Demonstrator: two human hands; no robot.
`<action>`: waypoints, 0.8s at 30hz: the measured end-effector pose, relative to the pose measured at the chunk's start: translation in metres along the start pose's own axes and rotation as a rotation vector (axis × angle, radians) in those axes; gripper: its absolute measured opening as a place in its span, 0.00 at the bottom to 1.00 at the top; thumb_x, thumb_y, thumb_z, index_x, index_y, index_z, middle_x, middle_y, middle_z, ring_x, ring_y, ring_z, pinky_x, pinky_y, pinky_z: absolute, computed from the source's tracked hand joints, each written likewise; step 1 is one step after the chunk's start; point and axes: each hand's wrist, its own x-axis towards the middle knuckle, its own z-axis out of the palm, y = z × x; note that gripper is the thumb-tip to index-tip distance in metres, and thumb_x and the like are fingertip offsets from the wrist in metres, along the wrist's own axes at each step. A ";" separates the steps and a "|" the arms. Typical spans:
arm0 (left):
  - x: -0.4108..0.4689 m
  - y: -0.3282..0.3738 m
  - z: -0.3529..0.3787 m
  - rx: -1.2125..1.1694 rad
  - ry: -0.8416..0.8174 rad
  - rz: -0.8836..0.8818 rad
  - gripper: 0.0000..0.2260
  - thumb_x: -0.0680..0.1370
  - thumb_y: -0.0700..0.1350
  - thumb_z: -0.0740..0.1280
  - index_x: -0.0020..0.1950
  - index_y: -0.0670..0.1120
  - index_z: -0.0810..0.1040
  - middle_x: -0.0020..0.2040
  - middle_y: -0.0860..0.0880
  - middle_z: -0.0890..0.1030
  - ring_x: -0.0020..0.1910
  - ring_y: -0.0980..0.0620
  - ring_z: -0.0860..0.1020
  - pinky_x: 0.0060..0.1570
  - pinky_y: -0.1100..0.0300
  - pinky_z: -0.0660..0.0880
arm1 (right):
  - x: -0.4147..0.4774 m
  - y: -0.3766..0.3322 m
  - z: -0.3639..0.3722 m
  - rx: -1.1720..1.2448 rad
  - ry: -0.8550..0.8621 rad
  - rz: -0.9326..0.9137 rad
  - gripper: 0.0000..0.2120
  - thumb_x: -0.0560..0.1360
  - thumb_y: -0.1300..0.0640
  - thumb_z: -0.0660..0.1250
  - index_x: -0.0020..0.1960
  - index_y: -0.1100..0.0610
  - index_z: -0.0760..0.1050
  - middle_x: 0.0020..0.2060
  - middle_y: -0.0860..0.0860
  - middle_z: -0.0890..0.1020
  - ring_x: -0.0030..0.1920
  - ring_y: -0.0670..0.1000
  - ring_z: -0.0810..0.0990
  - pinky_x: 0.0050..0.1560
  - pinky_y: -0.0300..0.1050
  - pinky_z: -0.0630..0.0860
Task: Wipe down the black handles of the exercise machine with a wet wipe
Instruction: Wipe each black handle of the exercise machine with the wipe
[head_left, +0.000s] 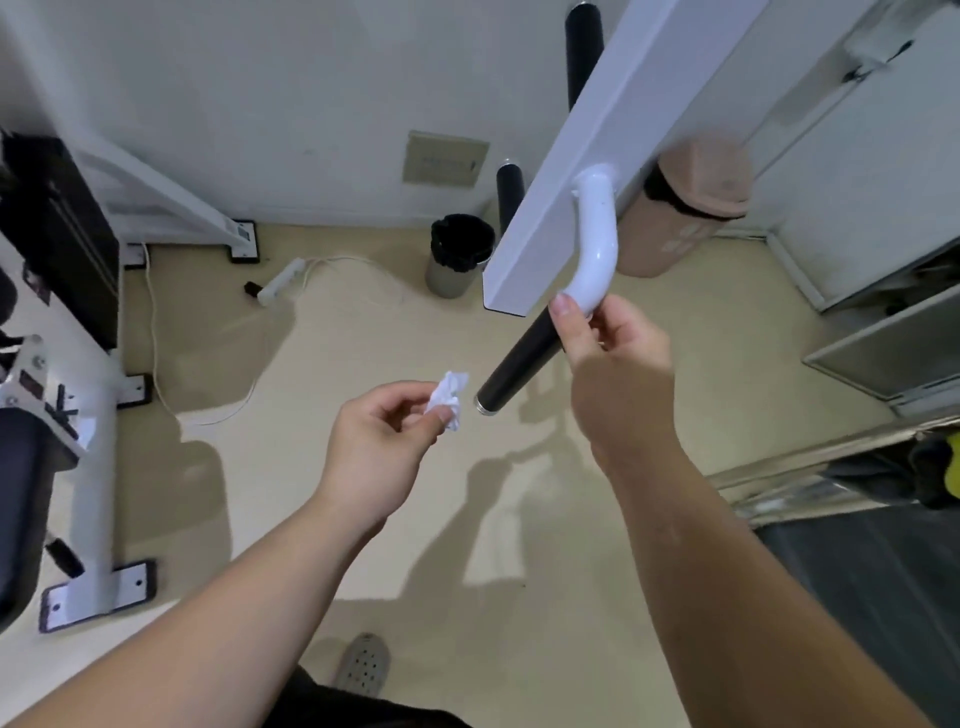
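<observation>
Two bins (460, 254) stand behind white beam (587, 156), near black handle (519, 358).

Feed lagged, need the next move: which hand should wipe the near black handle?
Left. The left hand already pinches the wipe beside the handle; the right hand is at the handle's upper end, without a wipe.

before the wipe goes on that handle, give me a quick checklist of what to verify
1. Wipe held: ok, pinched in the left hand.
2. Wipe on the handle: not ok, apart, just off its capped end.
3. Handle steadied: ok, right hand is at its top by the white tube.
4. Grip bare below the right hand: ok.
5. Wipe wet: cannot tell.
6. Wipe spread: not ok, crumpled.
</observation>
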 end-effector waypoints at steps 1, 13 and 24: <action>0.003 0.001 0.000 0.001 0.004 0.005 0.06 0.76 0.39 0.73 0.44 0.50 0.86 0.42 0.37 0.82 0.37 0.50 0.77 0.46 0.54 0.76 | 0.000 -0.001 -0.001 -0.012 -0.013 -0.008 0.19 0.79 0.53 0.69 0.34 0.61 0.68 0.30 0.51 0.60 0.31 0.49 0.58 0.30 0.39 0.57; 0.016 0.036 0.038 -0.014 0.029 0.027 0.10 0.79 0.41 0.64 0.46 0.48 0.86 0.43 0.48 0.82 0.41 0.53 0.77 0.43 0.59 0.72 | 0.002 -0.008 0.006 0.000 -0.139 -0.124 0.20 0.78 0.51 0.69 0.42 0.70 0.75 0.32 0.67 0.65 0.36 0.65 0.64 0.33 0.58 0.68; 0.028 -0.009 0.034 0.348 0.056 0.193 0.09 0.77 0.38 0.71 0.39 0.49 0.83 0.41 0.49 0.79 0.40 0.59 0.75 0.42 0.67 0.68 | 0.008 0.003 -0.001 -0.032 -0.118 -0.108 0.15 0.79 0.52 0.69 0.37 0.60 0.76 0.26 0.41 0.68 0.32 0.47 0.67 0.38 0.52 0.71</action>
